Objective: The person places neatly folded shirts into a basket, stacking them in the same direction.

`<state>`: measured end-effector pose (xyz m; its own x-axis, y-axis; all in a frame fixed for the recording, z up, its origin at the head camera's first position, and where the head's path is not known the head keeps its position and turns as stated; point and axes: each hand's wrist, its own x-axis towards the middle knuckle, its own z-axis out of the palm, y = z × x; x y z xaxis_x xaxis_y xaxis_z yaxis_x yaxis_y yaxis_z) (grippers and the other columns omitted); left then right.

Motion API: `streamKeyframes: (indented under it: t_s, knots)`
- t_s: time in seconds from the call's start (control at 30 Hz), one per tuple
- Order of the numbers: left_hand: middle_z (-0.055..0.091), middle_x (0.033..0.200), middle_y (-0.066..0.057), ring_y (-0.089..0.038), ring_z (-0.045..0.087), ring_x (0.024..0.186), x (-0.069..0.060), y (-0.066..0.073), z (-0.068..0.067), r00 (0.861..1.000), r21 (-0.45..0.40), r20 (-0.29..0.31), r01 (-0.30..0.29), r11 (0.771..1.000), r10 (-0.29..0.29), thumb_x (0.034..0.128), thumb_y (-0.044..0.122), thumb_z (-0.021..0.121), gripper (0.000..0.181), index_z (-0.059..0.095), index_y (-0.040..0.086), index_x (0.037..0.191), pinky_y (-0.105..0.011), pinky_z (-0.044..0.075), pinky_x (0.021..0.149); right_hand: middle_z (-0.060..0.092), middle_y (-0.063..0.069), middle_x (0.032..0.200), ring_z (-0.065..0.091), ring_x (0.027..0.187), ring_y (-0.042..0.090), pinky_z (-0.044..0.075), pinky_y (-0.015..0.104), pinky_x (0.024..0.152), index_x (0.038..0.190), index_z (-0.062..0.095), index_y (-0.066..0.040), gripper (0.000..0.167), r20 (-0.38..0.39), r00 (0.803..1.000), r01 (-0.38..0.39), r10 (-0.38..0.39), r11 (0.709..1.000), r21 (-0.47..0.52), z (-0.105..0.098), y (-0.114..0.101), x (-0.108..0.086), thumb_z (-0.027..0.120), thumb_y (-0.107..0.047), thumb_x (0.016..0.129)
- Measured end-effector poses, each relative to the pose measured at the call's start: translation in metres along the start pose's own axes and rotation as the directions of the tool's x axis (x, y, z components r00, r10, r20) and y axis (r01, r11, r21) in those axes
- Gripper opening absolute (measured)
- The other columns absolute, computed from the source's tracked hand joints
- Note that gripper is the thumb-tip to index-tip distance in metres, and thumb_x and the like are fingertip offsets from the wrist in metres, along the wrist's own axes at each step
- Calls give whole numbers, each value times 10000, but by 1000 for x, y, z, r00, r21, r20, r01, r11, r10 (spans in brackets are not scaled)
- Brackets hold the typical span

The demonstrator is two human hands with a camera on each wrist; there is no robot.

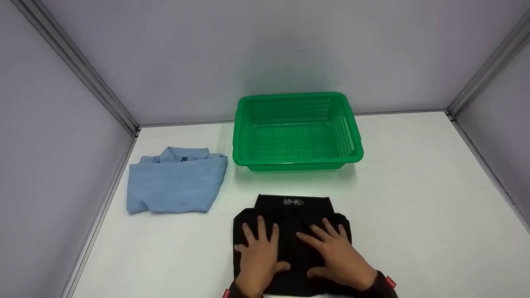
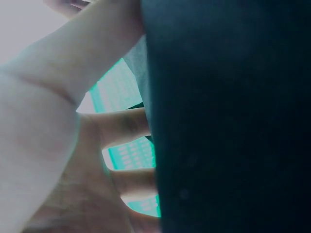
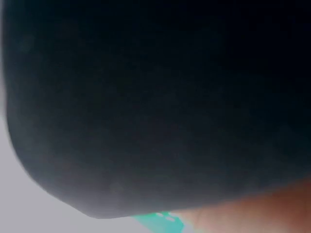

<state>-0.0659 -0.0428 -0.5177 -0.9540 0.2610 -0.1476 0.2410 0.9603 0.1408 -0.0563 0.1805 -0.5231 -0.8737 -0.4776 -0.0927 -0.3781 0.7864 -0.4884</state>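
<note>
A folded black garment [image 1: 294, 277] lies on the white table at the front, its collar-like strip with a pale label pointing away from me. On its left half rests my left hand [image 1: 258, 256], palm down with the fingers spread. My right hand [image 1: 341, 258] lies spread on the right half, its thumb toward the middle. In the left wrist view the left hand [image 2: 92, 170] shows straight fingers, partly hidden by dark cloth. Dark fabric fills most of the right wrist view, leaving only a blurred strip of the right hand [image 3: 257, 213].
Behind the garment stands a green plastic basket [image 1: 298, 162] with nothing visible inside. A folded light blue shirt [image 1: 176, 186] lies to the left, collar toward the back. Pale panels [image 1: 186, 62] enclose the white table [image 1: 426, 215] at the back and both sides.
</note>
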Motion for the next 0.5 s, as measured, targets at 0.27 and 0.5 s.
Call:
streamKeyframes:
  t_s: [0.27, 0.5]
  knots:
    - [434, 1616, -265, -625, 459, 1396, 7, 0, -1, 999, 29, -36, -10, 1000, 11, 702, 645, 896, 1019, 561, 160, 1533, -729, 577, 784, 513, 238, 1582, 333, 1504, 617, 245, 897, 1079, 1564, 529, -279, 865, 17, 1000, -9, 9, 1000, -5, -5, 5, 9, 909, -428, 801]
    - [434, 1613, -275, -632, 467, 1385, 15, 0, -3, 1000, 34, -30, -8, 999, 9, 716, 647, 888, 1015, 554, 153, 1538, -726, 581, 777, 503, 244, 1589, 316, 1515, 613, 228, 892, 1094, 1555, 543, -267, 863, 28, 999, -21, 20, 1000, 22, -8, 11, 19, 924, -398, 792]
